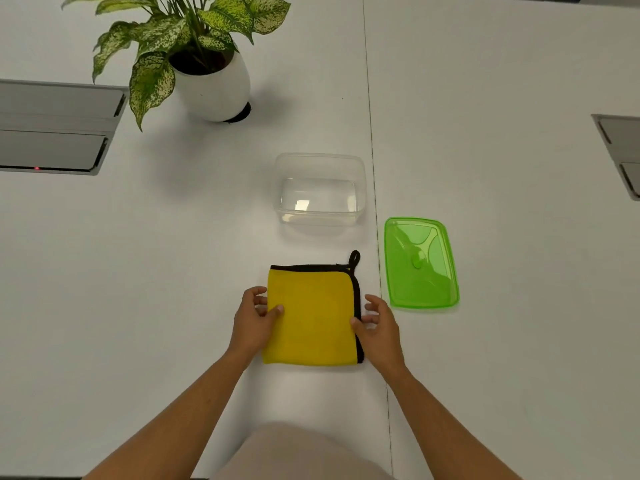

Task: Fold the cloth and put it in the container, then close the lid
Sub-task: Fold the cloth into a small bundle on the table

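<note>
A yellow cloth [313,317] with black trim and a black hanging loop lies folded into a near-square on the white table. My left hand [254,322] rests at its left edge, thumb on top of the fabric. At the right edge is my right hand [379,323], fingers spread, thumb touching the black trim. Just beyond the cloth stands a clear plastic container [320,188], open with nothing inside. Its green lid [420,263] lies flat on the table, right of the cloth and apart from the container.
A potted plant in a white pot [214,84] stands at the back left. Grey recessed panels sit at the far left [55,128] and far right [620,150] of the table. A seam [375,202] runs down the tabletop between container and lid.
</note>
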